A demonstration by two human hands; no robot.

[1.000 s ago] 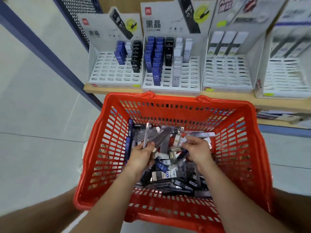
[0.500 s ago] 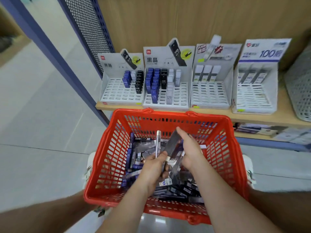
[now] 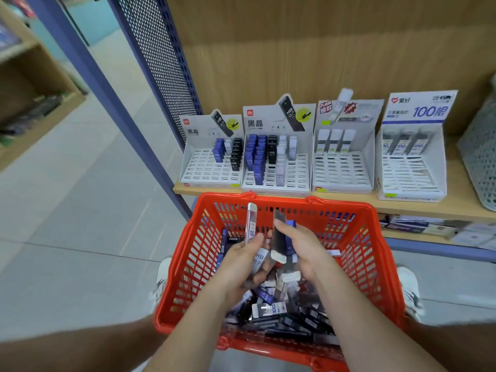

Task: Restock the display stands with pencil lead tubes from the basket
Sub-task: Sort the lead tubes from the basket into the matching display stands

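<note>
Tubes (image 3: 281, 315) of pencil lead lie heaped in the red basket (image 3: 373, 253), below both grips. The left grip (image 3: 237, 264) pinches a clear tube (image 3: 251, 222) marked 100, held upright above the thumb. A grey tube (image 3: 259, 260) marked HB 0.7 shows between that thumb and the curled fingers. Just beside it, the right grip (image 3: 306, 249) has its fingers curled round a dark tube (image 3: 277, 237) with a white cap at the lower end. A blue tube (image 3: 291, 238) lies behind it in the same grasp.

Beyond the grips, past the basket's far rim, four stands sit in a row on a wooden shelf (image 3: 461, 208). The far-left stand (image 3: 204, 170) carries a few blue, white and black tubes at its back. The second stand (image 3: 298, 175) has longer blue, black and pale columns. The third stand (image 3: 342, 170) and the far-right stand (image 3: 408, 175) each hold three tubes in the rear row only.

A grey mesh bin (image 3: 480, 162) stands further right on the shelf. White shoes (image 3: 161, 277) flank the basket.
</note>
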